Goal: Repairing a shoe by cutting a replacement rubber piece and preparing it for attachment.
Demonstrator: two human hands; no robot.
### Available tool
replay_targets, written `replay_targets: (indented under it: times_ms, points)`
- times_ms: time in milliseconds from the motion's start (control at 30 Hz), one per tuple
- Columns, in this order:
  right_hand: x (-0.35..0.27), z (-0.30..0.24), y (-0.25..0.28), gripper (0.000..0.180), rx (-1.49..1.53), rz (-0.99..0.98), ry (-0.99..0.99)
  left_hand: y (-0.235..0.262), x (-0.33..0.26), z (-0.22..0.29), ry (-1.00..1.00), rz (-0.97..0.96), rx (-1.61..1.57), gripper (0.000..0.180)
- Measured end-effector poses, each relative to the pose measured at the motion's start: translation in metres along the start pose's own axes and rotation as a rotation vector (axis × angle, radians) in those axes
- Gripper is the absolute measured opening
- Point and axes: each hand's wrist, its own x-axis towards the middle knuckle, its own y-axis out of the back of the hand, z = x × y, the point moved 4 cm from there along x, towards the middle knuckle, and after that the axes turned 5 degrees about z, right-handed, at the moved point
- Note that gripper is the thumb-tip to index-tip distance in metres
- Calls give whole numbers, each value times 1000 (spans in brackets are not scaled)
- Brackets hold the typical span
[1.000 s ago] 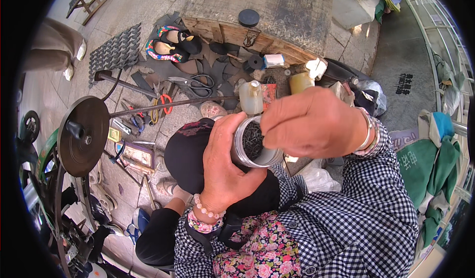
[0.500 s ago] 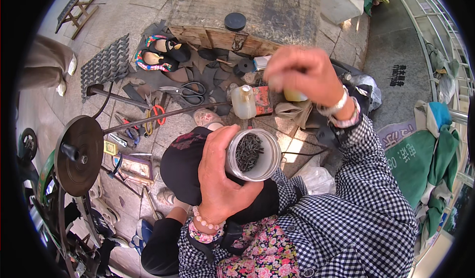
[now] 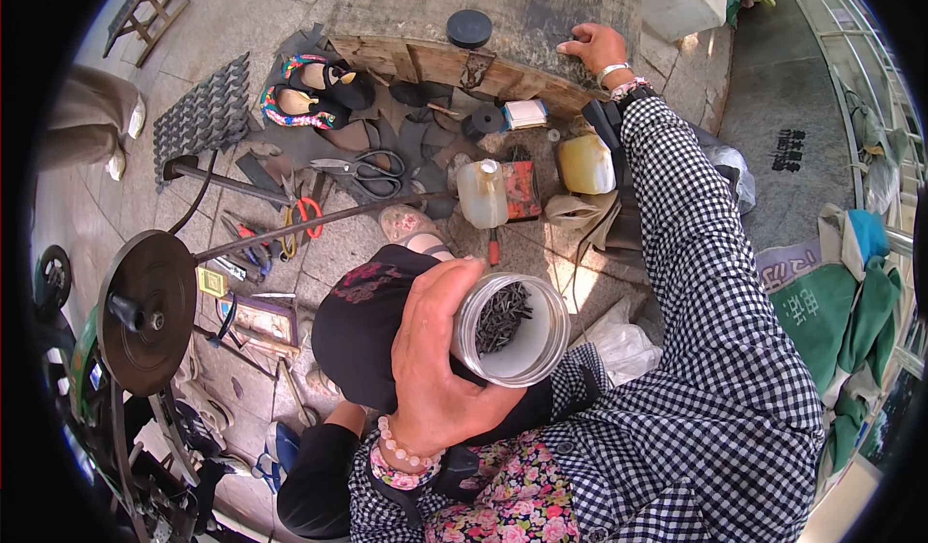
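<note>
My left hand [image 3: 435, 359] is wrapped round a clear plastic jar [image 3: 556, 335], its open mouth tilted up above my lap. Inside lie many small dark nails [image 3: 504, 319], bunched toward the side by my fingers. My right hand [image 3: 595, 50] is stretched far forward onto the top of a wooden chest [image 3: 551, 6], near its right front corner. The fingers there are curled together against the wood; what they hold, if anything, is too small to make out. A black round lid [image 3: 469, 29] sits on the chest's front edge, left of that hand.
Before the chest lie embroidered shoes [image 3: 300, 106], black-handled scissors [image 3: 372, 176], pliers [image 3: 253, 243] and leather scraps. Two plastic bottles [image 3: 481, 195] stand nearby. At left is a machine with a large wheel [image 3: 147, 311] and a long rod. Another person's legs [image 3: 92, 122] stand farther left.
My right hand has moved from above the bottles forward to the chest top. The jar has shifted slightly right and down in my left hand.
</note>
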Motion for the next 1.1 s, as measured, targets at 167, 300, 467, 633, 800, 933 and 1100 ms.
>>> replay_targets:
  times_ms: [167, 300, 467, 633, 800, 933, 1100]
  points:
    - [4, 1, -5, 22, 206, -68, -188, -1, 1, 0, 9, -14, -6, 69]
    - [15, 0, -6, 14, -13, -50, 54, -3, 1, -1, 7, -16, 1, 69]
    - [15, -12, -6, 11, 24, -200, 1, -3, -1, -2, -5, -12, 16, 69]
    - [21, -1, -6, 30, -99, -98, 278, -2, -1, 0, -4, -13, 24, 70]
    - [3, -27, -5, 27, -382, -61, 545, -1, 0, -2, -3, -8, 2, 70]
    - [-10, -50, -10, 22, -661, -94, 585, 1, 2, 1, -27, -6, 15, 70]
    - [-10, -59, -13, 14, -733, -84, 551, 2, -1, -4, -29, -4, -60, 70]
